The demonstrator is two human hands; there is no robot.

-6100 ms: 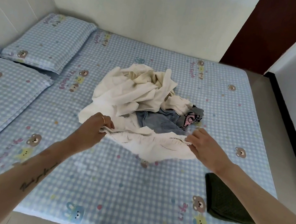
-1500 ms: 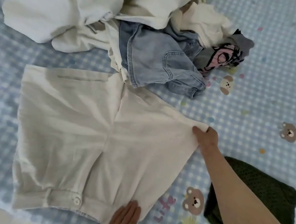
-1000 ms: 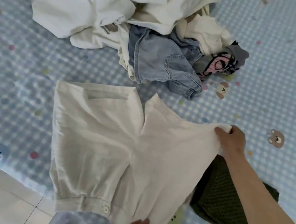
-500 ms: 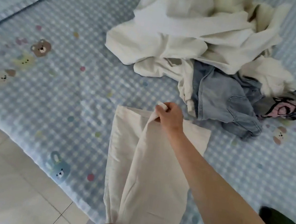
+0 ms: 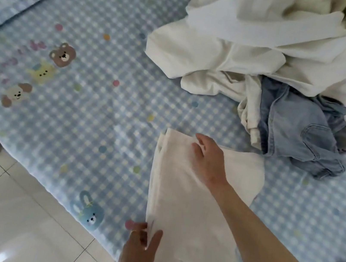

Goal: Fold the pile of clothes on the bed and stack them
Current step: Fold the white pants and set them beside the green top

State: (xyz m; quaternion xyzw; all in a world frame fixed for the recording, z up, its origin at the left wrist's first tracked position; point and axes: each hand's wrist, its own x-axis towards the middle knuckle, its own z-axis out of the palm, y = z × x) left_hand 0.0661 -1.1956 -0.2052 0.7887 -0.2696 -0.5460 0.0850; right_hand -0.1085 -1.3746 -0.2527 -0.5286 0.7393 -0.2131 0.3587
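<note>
Since those cream shorts (image 5: 190, 201) are floppy, go easy
Right hand (image 5: 208, 159) flat on top, left hand (image 5: 139, 250) pinching the 7 o'clock edge; grab corners.

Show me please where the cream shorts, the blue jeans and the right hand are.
cream shorts (image 5: 191, 206), head view, middle of the folded fabric.
blue jeans (image 5: 292, 127), head view, the denim near the pocket.
right hand (image 5: 209, 159), head view, back of the hand.
</note>
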